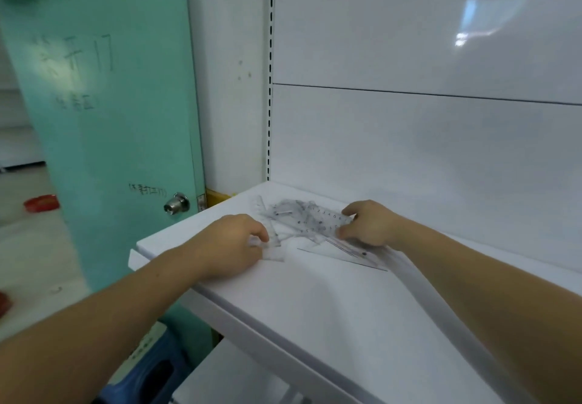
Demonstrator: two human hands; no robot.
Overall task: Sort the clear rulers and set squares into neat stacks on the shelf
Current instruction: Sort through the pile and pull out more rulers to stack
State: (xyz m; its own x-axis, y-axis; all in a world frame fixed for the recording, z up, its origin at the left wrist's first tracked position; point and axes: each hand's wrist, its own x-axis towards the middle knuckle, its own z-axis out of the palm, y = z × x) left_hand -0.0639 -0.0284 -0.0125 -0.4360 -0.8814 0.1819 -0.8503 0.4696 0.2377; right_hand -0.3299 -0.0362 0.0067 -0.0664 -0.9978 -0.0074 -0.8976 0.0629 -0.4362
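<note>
A loose pile of clear rulers and set squares [302, 218] lies on the white shelf [315, 303] near its left back corner. My left hand [233, 243] pinches the corner of a small clear set square [272, 254] at the pile's near left edge. My right hand [370, 222] grips the right end of a clear ruler [324, 219] between thumb and fingers. A larger clear set square [340, 255] lies flat just in front of my right hand, partly under it.
A white back panel [409, 136] rises behind the shelf, with a slotted upright [270, 88] at its left. A green door [104, 120] with a metal knob [176, 203] stands left of the shelf. A lower white shelf [226, 378] shows below.
</note>
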